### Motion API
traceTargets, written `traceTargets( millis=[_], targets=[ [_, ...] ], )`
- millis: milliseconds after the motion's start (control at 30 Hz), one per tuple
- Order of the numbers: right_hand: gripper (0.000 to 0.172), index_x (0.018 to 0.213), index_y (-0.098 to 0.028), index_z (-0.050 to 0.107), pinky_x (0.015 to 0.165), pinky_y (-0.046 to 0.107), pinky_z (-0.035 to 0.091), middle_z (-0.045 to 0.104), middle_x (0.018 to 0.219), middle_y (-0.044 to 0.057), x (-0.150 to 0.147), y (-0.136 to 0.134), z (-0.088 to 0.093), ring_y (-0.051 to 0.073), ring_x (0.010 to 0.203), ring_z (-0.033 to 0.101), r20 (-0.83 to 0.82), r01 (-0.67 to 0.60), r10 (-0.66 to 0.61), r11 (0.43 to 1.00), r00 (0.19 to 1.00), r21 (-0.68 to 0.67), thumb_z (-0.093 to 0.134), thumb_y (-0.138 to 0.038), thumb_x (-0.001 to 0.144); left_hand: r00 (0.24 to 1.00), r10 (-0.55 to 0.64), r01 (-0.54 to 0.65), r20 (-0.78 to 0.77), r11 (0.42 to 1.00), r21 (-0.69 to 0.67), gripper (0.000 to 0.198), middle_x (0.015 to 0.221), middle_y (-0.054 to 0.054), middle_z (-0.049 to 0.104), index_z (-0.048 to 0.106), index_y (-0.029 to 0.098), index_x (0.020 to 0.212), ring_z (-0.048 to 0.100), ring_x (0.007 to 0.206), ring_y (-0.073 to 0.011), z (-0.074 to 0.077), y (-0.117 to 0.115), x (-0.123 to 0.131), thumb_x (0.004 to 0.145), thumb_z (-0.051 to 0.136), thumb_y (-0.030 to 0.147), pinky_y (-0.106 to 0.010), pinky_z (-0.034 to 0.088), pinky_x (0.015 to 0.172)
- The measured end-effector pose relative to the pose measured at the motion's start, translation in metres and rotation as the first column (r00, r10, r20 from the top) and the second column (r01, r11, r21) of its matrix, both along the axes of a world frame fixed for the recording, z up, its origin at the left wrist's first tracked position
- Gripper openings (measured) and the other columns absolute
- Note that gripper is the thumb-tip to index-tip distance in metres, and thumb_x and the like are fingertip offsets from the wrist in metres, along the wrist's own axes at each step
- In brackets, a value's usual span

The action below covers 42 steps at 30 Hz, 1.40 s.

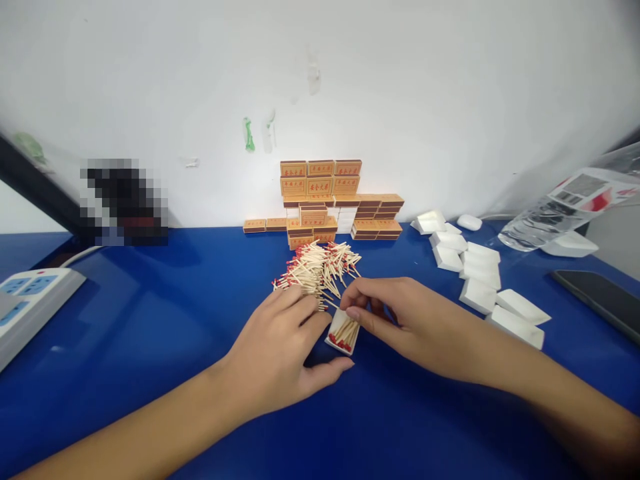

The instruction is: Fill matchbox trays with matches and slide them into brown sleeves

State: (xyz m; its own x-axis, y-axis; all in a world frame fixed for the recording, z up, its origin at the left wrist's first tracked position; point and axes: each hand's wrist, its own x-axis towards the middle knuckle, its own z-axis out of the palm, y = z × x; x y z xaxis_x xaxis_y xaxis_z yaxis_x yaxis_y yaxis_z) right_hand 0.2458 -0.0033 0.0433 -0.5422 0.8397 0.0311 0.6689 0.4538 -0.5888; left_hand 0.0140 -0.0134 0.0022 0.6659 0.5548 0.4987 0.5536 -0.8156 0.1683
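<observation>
A small white matchbox tray (331,340) lies between my hands, with several red-headed matches (345,333) in it, heads toward me. My left hand (280,350) is beside the tray on the left; its thumb is stretched out past the near end and its fingers are bent over the edge of a loose match pile (313,267). My right hand (400,313) is over the far right end of the tray, thumb and forefinger pinched together at the ends of the matches. Its other fingers are curled and partly hidden.
Orange matchboxes (320,187) are stacked against the wall behind the pile. Several empty white trays (480,293) lie to the right, near a plastic bottle (555,207), a white earbud case (469,222) and a dark phone (600,300). A power strip (45,300) is at left on the blue table (150,320).
</observation>
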Motion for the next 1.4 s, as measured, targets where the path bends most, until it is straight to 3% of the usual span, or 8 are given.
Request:
traceTargets(
  millis=[167,333,433,533,633,700,867,1400],
  targets=[
    [0.019,0.091,-0.022,0.067,0.059,0.028,0.039,0.070,0.077,0.000,0.006,0.007,0.000,0.014,0.063,0.057,0.042,0.104,-0.106,0.993,0.993,0.051,0.054,-0.030,0.102,1.000,-0.003,0.003,0.002,1.000,0.002,0.041,0.091,-0.008,0.068,0.071,0.013,0.103,0.060,0.089,-0.0269,0.000,0.000,0.000,0.088,0.076,0.051,-0.045,0.052,0.080],
    [0.011,0.099,-0.022,0.066,0.058,0.027,0.040,0.069,0.074,-0.002,0.005,0.005,-0.003,0.014,0.064,0.059,0.055,-0.023,0.029,0.994,0.998,-0.105,0.062,-0.032,0.099,1.000,-0.004,0.004,0.002,1.000,-0.022,0.040,0.093,-0.008,0.068,0.071,0.014,0.104,0.061,0.090,-0.0270,-0.001,-0.002,0.000,0.088,0.076,0.050,-0.045,0.053,0.080],
    [0.014,0.098,-0.023,0.067,0.059,0.027,0.042,0.068,0.073,-0.002,0.006,0.007,-0.004,0.014,0.063,0.059,0.024,-0.022,0.024,0.994,0.999,-0.105,0.058,-0.034,0.101,1.000,0.008,-0.008,-0.010,0.999,-0.039,0.031,0.091,-0.008,0.067,0.072,0.015,0.101,0.061,0.091,-0.0272,-0.001,-0.003,0.000,0.089,0.074,0.043,-0.046,0.054,0.082],
    [0.016,0.102,-0.022,0.068,0.068,0.031,0.047,0.069,0.082,0.002,0.017,0.024,-0.013,0.018,0.071,0.062,0.041,0.052,-0.057,0.993,0.998,0.105,0.055,-0.032,0.102,1.000,0.020,-0.021,-0.023,0.999,-0.043,0.023,0.088,-0.008,0.066,0.072,0.014,0.098,0.060,0.091,-0.0274,-0.001,-0.003,-0.001,0.088,0.070,0.035,-0.046,0.055,0.083],
    [0.025,0.122,-0.021,0.065,0.092,0.042,0.050,0.068,0.110,0.011,0.032,0.052,-0.029,0.027,0.104,0.064,0.052,0.057,-0.089,0.897,0.995,0.438,0.053,-0.025,0.101,0.999,0.017,-0.018,-0.033,0.999,-0.043,0.023,0.087,-0.008,0.066,0.072,0.015,0.098,0.060,0.090,-0.0271,-0.001,-0.002,-0.001,0.089,0.069,0.035,-0.046,0.055,0.082],
    [0.028,0.127,-0.021,0.063,0.099,0.047,0.049,0.065,0.117,0.014,0.039,0.069,-0.038,0.030,0.113,0.060,0.088,0.018,-0.072,0.868,0.994,0.497,0.054,-0.025,0.100,0.999,0.013,-0.015,-0.041,0.999,-0.049,0.023,0.087,-0.008,0.065,0.072,0.015,0.099,0.060,0.090,-0.0267,-0.001,-0.001,-0.001,0.089,0.069,0.035,-0.046,0.055,0.083],
    [0.018,0.111,-0.018,0.068,0.097,0.046,0.051,0.064,0.110,0.013,0.040,0.086,-0.047,0.028,0.107,0.061,0.120,-0.030,-0.032,0.877,0.992,0.480,0.055,-0.026,0.100,0.999,0.012,-0.014,-0.040,0.999,-0.037,0.022,0.088,-0.008,0.065,0.072,0.015,0.098,0.060,0.090,-0.0268,-0.001,-0.001,0.000,0.089,0.069,0.035,-0.045,0.055,0.082],
    [0.017,0.092,-0.021,0.064,0.078,0.038,0.049,0.063,0.094,0.009,0.052,0.067,-0.032,0.024,0.089,0.059,0.192,-0.099,0.021,0.909,0.981,0.406,0.050,-0.027,0.100,0.998,0.037,-0.037,-0.052,0.999,-0.007,0.024,0.091,-0.009,0.068,0.072,0.015,0.103,0.061,0.091,-0.0270,0.001,0.002,-0.004,0.091,0.068,0.035,-0.046,0.053,0.083]
  ],
)
